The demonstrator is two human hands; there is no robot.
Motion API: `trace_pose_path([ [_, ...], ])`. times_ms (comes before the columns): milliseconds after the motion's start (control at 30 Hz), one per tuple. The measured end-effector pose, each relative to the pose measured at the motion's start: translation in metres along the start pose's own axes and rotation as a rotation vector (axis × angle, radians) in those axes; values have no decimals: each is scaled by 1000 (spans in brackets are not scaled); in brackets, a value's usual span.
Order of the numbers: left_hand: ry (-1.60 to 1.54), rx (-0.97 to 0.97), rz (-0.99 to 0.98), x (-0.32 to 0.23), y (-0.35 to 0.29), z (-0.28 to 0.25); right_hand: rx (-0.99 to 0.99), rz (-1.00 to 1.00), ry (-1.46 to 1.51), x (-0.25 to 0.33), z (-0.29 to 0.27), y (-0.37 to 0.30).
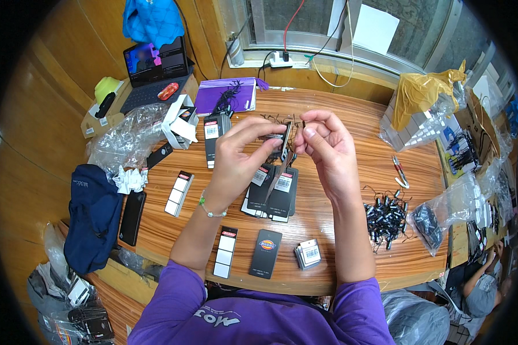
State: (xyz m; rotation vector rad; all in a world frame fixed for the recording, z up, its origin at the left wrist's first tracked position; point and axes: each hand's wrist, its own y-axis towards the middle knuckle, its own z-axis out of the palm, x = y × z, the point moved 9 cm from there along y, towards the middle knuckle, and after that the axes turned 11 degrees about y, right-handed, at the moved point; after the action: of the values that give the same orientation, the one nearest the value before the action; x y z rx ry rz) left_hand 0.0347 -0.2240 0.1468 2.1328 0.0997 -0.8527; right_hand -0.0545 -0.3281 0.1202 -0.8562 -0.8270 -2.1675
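A: A window (305, 23) and wood panelling stand behind the table (362, 115); from my remote seat I also see a laptop (155, 63) by its far left corner. How are the 2 hands?

B: I see the left hand (242, 144) pinching at least 1 dark tag (286, 144), raised over the table's middle, above a spread of grey tags (282, 198). The right hand (328, 144) has thumb and forefinger pressed on what looks like a cord end (303, 124); it's too fine for me to be sure.

A: Which way does the dark tag lie from those right fingertips?

B: Just to their left, across a narrow gap. It's nearly edge-on to me, long axis running from far edge toward near edge, slightly leaning. The left hand is nearer, being on it.

A: What's around them?

B: Black cords (385, 218) heaped toward the right edge, and a small label stack (309, 255) by the near edge.
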Motion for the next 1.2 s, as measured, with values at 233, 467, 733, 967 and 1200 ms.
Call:
trace_pose_path([
  [233,-340,-27,-201,14,-4,-2,72,-32,-244,2,11,-5],
  [467,-183,14,-109,8,-2,-6,104,10,-262,-1,17,-7],
  [733,-225,174,-193,5,-6,4,125,-109,-249,1,21,-7],
  [967,-262,253,-177,5,-4,9,35,-249,-338,15,15,-9],
  [1200,-130,102,-101,3,1,-4,62,-112,-339,5,16,-7],
])
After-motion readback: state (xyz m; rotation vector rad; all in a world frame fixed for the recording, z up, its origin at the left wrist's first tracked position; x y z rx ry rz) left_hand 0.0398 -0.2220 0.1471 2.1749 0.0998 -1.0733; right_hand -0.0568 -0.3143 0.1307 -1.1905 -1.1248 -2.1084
